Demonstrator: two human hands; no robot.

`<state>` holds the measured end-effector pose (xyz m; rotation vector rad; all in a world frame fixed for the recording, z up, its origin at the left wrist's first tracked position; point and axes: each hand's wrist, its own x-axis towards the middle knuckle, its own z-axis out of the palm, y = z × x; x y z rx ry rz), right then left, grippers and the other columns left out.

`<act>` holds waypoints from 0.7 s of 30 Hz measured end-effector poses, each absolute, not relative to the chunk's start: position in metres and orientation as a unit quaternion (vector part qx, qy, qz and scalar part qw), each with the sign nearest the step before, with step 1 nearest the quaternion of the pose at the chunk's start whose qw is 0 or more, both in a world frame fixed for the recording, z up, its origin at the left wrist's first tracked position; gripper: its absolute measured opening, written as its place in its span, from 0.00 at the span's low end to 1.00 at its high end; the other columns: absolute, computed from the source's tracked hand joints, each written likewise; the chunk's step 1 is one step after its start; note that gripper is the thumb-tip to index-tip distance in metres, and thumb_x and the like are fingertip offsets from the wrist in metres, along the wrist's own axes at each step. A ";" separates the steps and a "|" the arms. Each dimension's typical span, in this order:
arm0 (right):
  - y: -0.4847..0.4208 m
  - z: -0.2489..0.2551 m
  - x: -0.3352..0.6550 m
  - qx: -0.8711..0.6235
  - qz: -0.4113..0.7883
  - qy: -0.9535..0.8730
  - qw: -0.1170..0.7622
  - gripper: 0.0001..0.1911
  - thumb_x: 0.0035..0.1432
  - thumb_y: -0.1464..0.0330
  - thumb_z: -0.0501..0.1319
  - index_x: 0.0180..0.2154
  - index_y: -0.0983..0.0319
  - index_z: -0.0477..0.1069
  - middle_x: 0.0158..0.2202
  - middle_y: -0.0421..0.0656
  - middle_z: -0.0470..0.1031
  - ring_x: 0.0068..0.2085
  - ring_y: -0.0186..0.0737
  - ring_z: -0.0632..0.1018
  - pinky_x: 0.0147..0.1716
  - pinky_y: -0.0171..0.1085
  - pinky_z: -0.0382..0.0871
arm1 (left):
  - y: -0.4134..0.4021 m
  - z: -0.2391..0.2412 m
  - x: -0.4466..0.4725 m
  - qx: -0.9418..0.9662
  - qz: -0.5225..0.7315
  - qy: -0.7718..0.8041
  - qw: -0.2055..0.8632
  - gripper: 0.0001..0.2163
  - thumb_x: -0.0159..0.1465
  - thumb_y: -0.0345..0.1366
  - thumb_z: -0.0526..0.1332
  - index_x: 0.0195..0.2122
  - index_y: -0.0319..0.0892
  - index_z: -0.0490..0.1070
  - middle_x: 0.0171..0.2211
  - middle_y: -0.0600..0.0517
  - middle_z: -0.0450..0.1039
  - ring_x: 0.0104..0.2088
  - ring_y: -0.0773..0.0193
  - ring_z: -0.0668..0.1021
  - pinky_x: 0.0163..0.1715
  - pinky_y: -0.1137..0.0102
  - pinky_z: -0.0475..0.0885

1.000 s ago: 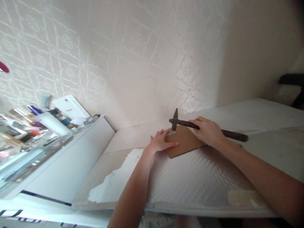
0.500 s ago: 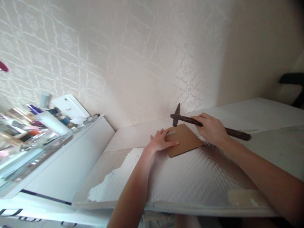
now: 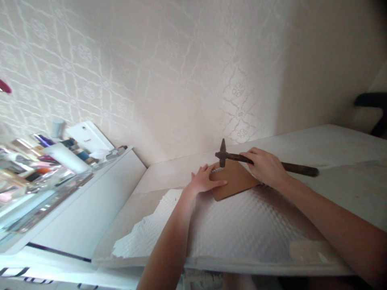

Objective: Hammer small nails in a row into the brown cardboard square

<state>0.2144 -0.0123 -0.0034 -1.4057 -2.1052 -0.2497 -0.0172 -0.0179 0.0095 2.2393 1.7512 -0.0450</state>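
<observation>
A hammer with a dark wooden handle and a dark metal head is in my right hand, whose fingers wrap round the handle. The hammer's head is over the far edge of a flat brown board; I cannot tell whether it touches. My left hand lies with fingers spread on the board's left side, thumb stretched across it. Near those fingertips a short, pale, ridged strip shows on the board, partly hidden by the hammer head. Under the board is a white quilted sheet.
The white table meets a patterned wall behind. At left, a white cabinet stands against the table, its top crowded with cosmetics and a white box. A dark chair part shows at far right.
The hammer has come down, its head now lower over the board's far edge. My right hand has tilted slightly with it. My left hand and the board look unmoved.
</observation>
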 end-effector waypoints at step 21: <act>-0.010 -0.003 0.216 -0.494 -0.176 -0.769 0.365 0.18 0.57 0.77 0.52 0.48 0.62 0.71 0.40 0.45 0.74 0.40 0.41 0.73 0.33 0.35 0.65 | -0.018 0.010 -0.016 0.775 -0.024 0.613 0.151 0.43 0.51 0.68 0.47 0.64 0.54 0.41 0.67 0.47 0.37 0.65 0.46 0.43 0.58 0.40 0.41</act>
